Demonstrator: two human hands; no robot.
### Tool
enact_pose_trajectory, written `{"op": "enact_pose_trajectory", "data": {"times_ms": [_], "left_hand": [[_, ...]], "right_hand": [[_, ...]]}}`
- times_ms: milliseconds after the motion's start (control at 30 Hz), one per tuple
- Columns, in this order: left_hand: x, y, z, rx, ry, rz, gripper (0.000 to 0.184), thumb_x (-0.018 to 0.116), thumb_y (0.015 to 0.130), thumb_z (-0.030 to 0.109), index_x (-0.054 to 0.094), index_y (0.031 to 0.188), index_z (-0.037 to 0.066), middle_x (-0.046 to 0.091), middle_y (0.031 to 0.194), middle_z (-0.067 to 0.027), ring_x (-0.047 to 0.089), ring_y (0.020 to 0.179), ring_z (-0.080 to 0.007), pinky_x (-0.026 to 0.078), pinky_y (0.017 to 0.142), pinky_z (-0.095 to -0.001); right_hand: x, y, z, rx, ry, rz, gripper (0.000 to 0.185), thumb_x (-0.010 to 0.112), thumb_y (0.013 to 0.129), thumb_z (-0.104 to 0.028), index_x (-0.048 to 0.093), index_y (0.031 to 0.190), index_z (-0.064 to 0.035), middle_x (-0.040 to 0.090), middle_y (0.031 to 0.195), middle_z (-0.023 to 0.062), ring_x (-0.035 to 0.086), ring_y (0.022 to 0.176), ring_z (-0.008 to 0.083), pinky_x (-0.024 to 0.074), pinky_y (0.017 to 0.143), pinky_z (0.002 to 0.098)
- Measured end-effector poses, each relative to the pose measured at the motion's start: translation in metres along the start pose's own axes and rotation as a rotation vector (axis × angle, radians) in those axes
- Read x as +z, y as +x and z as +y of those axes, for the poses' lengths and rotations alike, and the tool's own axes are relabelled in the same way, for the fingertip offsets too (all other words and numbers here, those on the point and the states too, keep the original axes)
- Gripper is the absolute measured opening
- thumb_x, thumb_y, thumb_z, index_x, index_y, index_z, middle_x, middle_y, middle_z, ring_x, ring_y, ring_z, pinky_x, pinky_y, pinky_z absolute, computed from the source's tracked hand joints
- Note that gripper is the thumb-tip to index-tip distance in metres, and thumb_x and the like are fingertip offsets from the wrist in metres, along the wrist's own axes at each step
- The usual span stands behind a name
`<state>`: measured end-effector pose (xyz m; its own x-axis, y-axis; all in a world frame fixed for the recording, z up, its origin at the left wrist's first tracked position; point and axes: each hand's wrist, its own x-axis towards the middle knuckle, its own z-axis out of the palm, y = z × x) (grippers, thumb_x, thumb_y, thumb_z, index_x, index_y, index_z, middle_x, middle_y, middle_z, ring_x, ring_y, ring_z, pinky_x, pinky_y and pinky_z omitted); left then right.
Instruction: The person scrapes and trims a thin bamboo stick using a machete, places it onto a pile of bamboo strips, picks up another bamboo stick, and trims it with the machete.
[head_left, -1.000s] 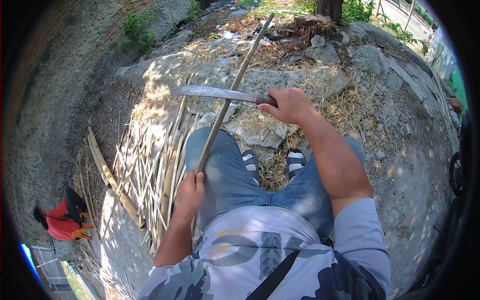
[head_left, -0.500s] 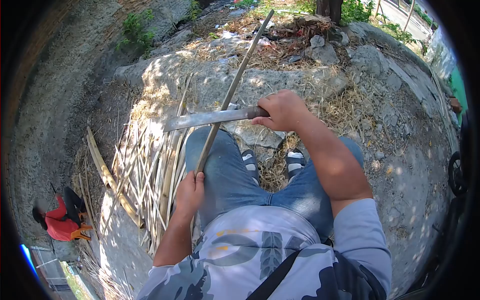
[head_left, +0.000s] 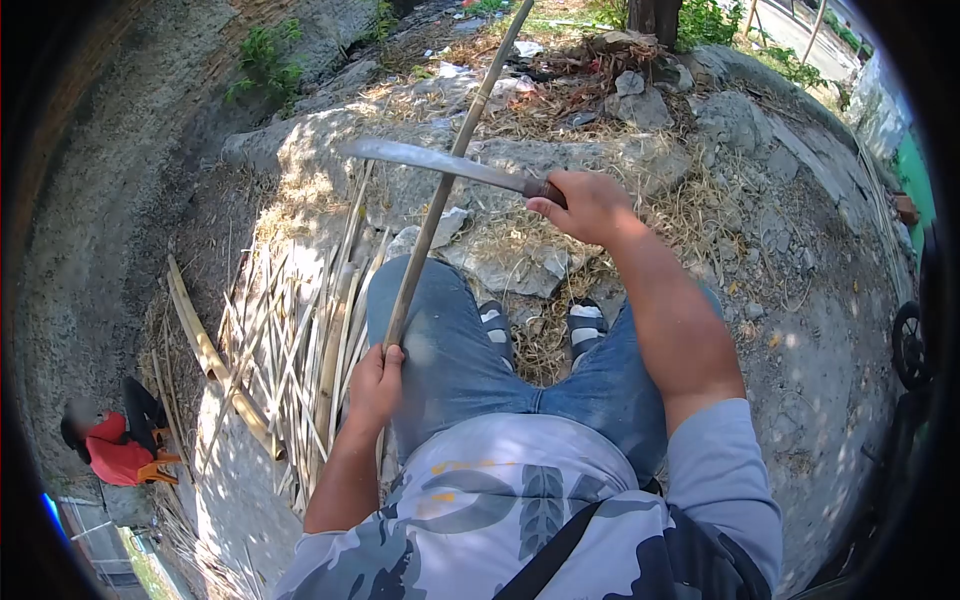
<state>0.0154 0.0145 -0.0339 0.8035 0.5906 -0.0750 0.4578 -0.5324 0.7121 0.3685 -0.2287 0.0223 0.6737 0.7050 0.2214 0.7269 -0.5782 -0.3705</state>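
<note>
A long bamboo strip (head_left: 425,240) slants up and away from my lap, its near end resting by my thigh. Around that near end my left hand (head_left: 376,383) is closed. My right hand (head_left: 587,207) grips the dark handle of a machete (head_left: 440,160). The blade points left and crosses the strip well above my left hand, appearing to touch it. Whether the edge bites into the strip, I cannot tell.
Many split bamboo strips (head_left: 290,340) lie to my left, beside a thicker bamboo pole (head_left: 225,370). A person in red (head_left: 118,450) sits farther left on an orange chair (head_left: 160,468). Rocks (head_left: 640,105) and a tree trunk (head_left: 657,18) stand ahead. A wheel (head_left: 910,345) shows at right.
The machete has moved up along the strip, away from my left hand, and its blade has tilted so the tip is higher. My left hand keeps its hold.
</note>
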Motion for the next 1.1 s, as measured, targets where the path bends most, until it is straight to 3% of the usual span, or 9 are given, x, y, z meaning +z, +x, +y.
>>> {"op": "enact_pose_trajectory", "data": {"times_ms": [167,433,500,567,733,933,1000,1067,1100], "left_hand": [[-0.009,-0.008,0.0,-0.02,-0.096,0.011,0.036,0.056,0.107,0.032,0.067,0.099,-0.001,0.065,0.074,-0.0132,0.06,0.067,-0.0241,0.047,0.066,-0.0382],[-0.074,-0.072,-0.057,-0.033,0.113,0.01,0.03,0.061,0.104,0.029,0.066,0.099,0.0,0.068,0.075,-0.0197,0.067,0.07,-0.0371,0.049,0.064,-0.0454],[-0.092,-0.082,-0.063,-0.12,0.222,0.029,0.029,0.063,0.102,0.029,0.066,0.096,0.001,0.067,0.077,-0.0218,0.066,0.071,-0.0421,0.049,0.065,-0.0472],[-0.098,-0.082,-0.073,-0.134,0.259,0.145,0.027,0.064,0.102,0.027,0.065,0.097,0.001,0.068,0.079,-0.023,0.065,0.072,-0.044,0.049,0.065,-0.0485],[-0.104,-0.083,-0.119,-0.11,0.442,0.509,0.028,0.061,0.103,0.031,0.067,0.105,0.005,0.071,0.085,-0.0204,0.068,0.081,-0.0441,0.052,0.07,-0.0487],[-0.193,-0.056,-0.154,-0.329,0.517,0.584,0.03,0.054,0.106,0.031,0.069,0.113,0.006,0.072,0.094,-0.0203,0.068,0.088,-0.0447,0.053,0.077,-0.0509],[-0.253,-0.024,-0.185,-0.619,0.767,0.597,0.045,0.058,0.103,0.029,0.056,0.142,0.006,0.058,0.14,-0.0217,0.057,0.127,-0.0406,0.047,0.102,-0.0529],[-0.292,-0.003,-0.199,-0.744,1.031,0.636,0.063,0.064,0.1,0.029,0.041,0.154,0.007,0.034,0.162,-0.0199,0.023,0.155,-0.0372,0.025,0.119,-0.0676],[-0.301,0.006,-0.182,-0.732,1.023,0.58,0.061,0.064,0.1,0.033,0.047,0.15,0.004,0.049,0.153,-0.0219,0.043,0.145,-0.0376,0.036,0.115,-0.0587]], "right_hand": [[0.017,0.0,-0.035,-0.548,-0.092,0.136,0.051,0.066,0.092,-0.063,0.066,0.092,-0.0125,0.068,0.076,0.0127,0.068,0.074,0.0386,0.0524,0.069,0.0511],[0.008,0.024,0.093,0.688,0.209,0.3,0.065,0.046,0.102,-0.066,0.072,0.105,-0.0065,0.073,0.092,0.02,0.07,0.101,0.0414,0.0527,0.086,0.0517],[0.024,0.024,0.136,0.82,0.173,0.405,0.071,0.045,0.102,-0.069,0.072,0.105,-0.0034,0.073,0.088,0.0178,0.072,0.09,0.0382,0.0535,0.081,0.0487],[0.018,0.02,0.14,0.951,0.632,0.439,0.073,0.048,0.1,-0.071,0.068,0.095,-0.0015,0.068,0.077,0.0112,0.069,0.069,0.0269,0.0524,0.065,0.0397],[0.007,0.011,0.126,0.91,0.897,0.574,0.065,0.052,0.1,-0.07,0.058,0.086,-0.0065,0.053,0.066,-0.0003,0.052,0.052,0.0089,0.0401,0.048,0.0252],[0.019,0.019,0.129,0.791,0.876,0.525,0.067,0.052,0.099,-0.071,0.059,0.091,-0.0052,0.052,0.066,-0.0012,0.05,0.053,0.008,0.0412,0.049,0.0256],[0.022,0.023,0.123,0.81,0.887,0.496,0.066,0.052,0.1,-0.071,0.06,0.091,-0.0055,0.052,0.066,-0.0017,0.05,0.053,0.0079,0.0414,0.049,0.0253],[0.026,0.023,0.117,0.828,0.857,0.44,0.066,0.051,0.1,-0.07,0.06,0.09,-0.0057,0.052,0.067,-0.0021,0.05,0.053,0.0078,0.0415,0.049,0.025],[0.027,0.024,0.117,0.834,0.831,0.422,0.066,0.051,0.1,-0.07,0.06,0.09,-0.0058,0.052,0.067,-0.0022,0.05,0.053,0.0078,0.0415,0.049,0.0248]]}}
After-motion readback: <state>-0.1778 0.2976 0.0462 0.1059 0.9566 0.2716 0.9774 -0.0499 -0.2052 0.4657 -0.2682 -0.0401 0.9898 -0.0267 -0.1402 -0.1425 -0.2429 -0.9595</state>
